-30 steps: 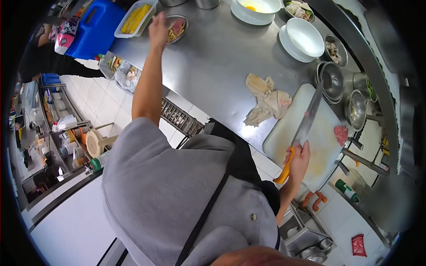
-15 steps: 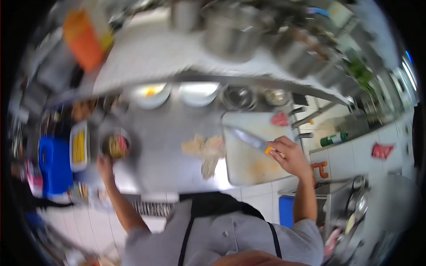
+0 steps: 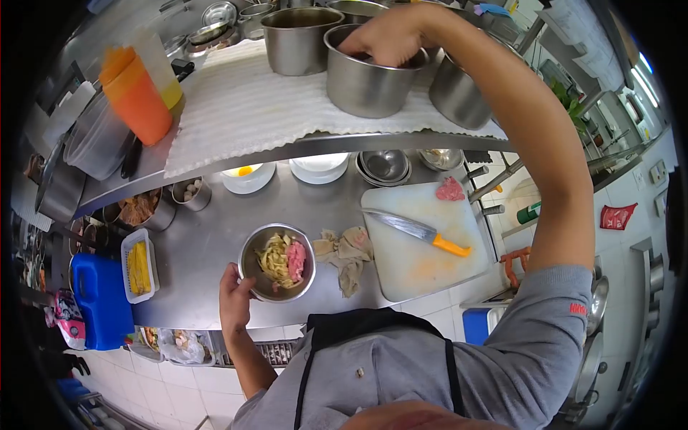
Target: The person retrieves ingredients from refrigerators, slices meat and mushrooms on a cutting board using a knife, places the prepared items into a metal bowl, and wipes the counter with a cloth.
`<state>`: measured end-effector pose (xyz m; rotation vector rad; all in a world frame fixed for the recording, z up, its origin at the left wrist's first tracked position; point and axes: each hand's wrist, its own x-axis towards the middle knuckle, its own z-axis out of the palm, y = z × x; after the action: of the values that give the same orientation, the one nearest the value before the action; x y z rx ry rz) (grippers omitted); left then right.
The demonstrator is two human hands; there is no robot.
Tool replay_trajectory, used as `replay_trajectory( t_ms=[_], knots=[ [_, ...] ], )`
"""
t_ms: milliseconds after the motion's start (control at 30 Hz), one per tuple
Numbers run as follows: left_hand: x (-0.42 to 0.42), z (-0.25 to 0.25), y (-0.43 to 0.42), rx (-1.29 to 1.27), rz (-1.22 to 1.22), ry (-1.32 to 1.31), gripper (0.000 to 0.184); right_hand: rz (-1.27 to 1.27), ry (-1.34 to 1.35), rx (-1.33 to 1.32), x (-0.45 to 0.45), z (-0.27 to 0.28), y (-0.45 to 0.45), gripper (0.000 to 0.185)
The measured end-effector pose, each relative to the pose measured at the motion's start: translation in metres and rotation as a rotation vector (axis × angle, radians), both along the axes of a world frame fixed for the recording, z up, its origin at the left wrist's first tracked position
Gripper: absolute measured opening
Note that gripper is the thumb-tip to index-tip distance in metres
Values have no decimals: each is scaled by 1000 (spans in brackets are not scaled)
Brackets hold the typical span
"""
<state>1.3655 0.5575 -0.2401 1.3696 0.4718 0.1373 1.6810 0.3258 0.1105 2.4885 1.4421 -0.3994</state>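
Observation:
My left hand point(image 3: 235, 295) grips the rim of a steel bowl point(image 3: 249, 264) on the metal counter. Inside the bowl lie pale yellow strips point(image 3: 273, 261) and pink meat point(image 3: 296, 259). My right hand point(image 3: 387, 39) reaches down into a steel pot point(image 3: 369, 89) on the upper shelf, its fingertips hidden inside. A knife point(image 3: 412, 228) with a yellow handle lies on the white cutting board point(image 3: 401, 274), with minced meat point(image 3: 450, 189) at the board's far right corner. Between bowl and board is a crumpled cloth point(image 3: 345, 252).
More steel pots point(image 3: 295, 44) stand on the shelf point(image 3: 236, 93), with an orange bottle point(image 3: 136, 100) at left. Below it are white bowls point(image 3: 319, 166) and nested steel bowls point(image 3: 384, 166). A white basket point(image 3: 139, 266) and blue container point(image 3: 100, 301) sit at the counter's left.
My right hand has let go of the knife, now on the board, and moved up into the pot. My left hand has brought the bowl rightward, close to the cloth.

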Motion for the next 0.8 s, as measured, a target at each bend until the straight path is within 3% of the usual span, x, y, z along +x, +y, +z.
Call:
replay_trajectory(
  t_ms=[133,200,267,433,600,800],
  knots=[
    [4,5,-6,-41,-26,-7,14,-45,-20,-56,14,-19,-3,53],
    [7,4,-4,-2,-41,-11,15,-47,8,-46,7,-1,-4,51],
    [9,5,1,13,-54,-8,15,-250,235,84,-10,35,-9,48],
    [14,6,2,-11,-106,7,16,-378,78,419,60,63,21,34],
    [11,3,-13,17,-96,-19,16,-314,-180,232,159,17,40,33],
    [12,-15,-17,-81,-114,10,14,-303,-224,160,192,-6,39,33]
  ],
)
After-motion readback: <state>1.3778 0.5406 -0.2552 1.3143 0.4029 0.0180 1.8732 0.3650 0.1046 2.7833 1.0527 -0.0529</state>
